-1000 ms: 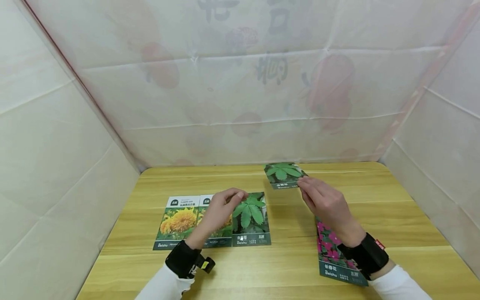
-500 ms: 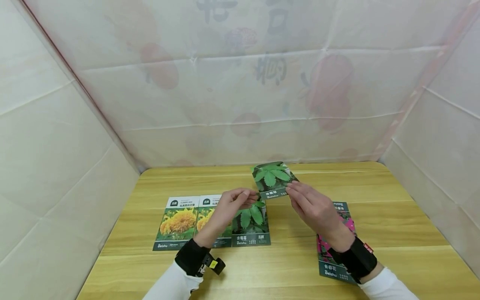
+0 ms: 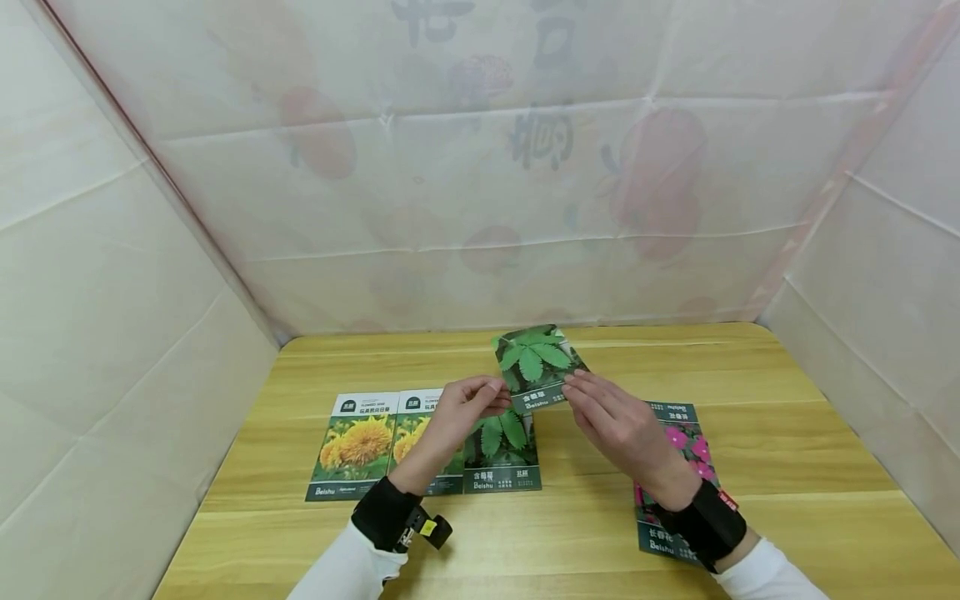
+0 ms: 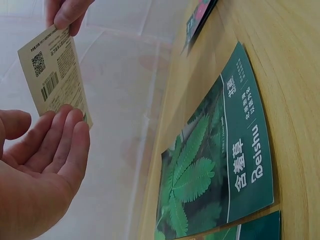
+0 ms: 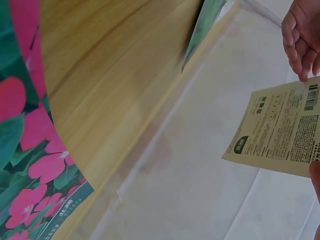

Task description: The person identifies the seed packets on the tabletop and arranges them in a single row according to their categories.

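Note:
Above the table, my right hand pinches a seed packet with green leaves on its front by its lower right corner. The pale printed back of this packet shows in the left wrist view. My left hand is at the packet's left edge, palm up in the left wrist view; its fingertips overlap the packet, while the thumb stands apart. Contact there is hard to tell. Below lies another green-leaf packet, partly covered by the held one and the left hand.
Left of it, two yellow-flower packets lie side by side, the second partly behind the left hand. Pink-flower packets lie on the right under the right forearm. Pale cloth walls surround the wooden table at the back and sides.
My right hand has brought the held seed packet left and slightly toward me, up to the left hand. The left hand has shifted a little right. More of the pink-flower packets shows.

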Available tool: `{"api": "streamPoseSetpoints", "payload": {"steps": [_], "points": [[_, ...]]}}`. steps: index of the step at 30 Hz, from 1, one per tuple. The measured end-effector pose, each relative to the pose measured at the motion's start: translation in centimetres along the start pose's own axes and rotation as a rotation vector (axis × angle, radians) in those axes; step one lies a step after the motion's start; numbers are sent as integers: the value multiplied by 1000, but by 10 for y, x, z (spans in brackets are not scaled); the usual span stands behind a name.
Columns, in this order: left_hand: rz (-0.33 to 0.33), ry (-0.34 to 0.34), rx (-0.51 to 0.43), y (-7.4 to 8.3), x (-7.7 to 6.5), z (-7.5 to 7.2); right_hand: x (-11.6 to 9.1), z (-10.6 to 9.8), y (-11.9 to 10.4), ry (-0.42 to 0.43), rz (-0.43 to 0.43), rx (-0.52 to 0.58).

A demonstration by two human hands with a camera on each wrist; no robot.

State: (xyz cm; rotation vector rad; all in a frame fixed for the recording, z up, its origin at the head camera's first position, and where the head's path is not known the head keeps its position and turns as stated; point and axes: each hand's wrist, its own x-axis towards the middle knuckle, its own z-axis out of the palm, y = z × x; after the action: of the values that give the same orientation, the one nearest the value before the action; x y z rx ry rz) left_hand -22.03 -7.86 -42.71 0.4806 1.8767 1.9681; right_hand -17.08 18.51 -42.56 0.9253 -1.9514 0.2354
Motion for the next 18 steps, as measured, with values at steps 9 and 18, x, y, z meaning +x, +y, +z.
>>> {"api": "streamPoseSetpoints", "payload": {"steps": [9,18], "points": [[0,50,13,1,-3,0,0,3,-4,-3,-22,-2],[147,70,45,-21,3,-6,-3,7,-7,-41,-45,-11]]}}
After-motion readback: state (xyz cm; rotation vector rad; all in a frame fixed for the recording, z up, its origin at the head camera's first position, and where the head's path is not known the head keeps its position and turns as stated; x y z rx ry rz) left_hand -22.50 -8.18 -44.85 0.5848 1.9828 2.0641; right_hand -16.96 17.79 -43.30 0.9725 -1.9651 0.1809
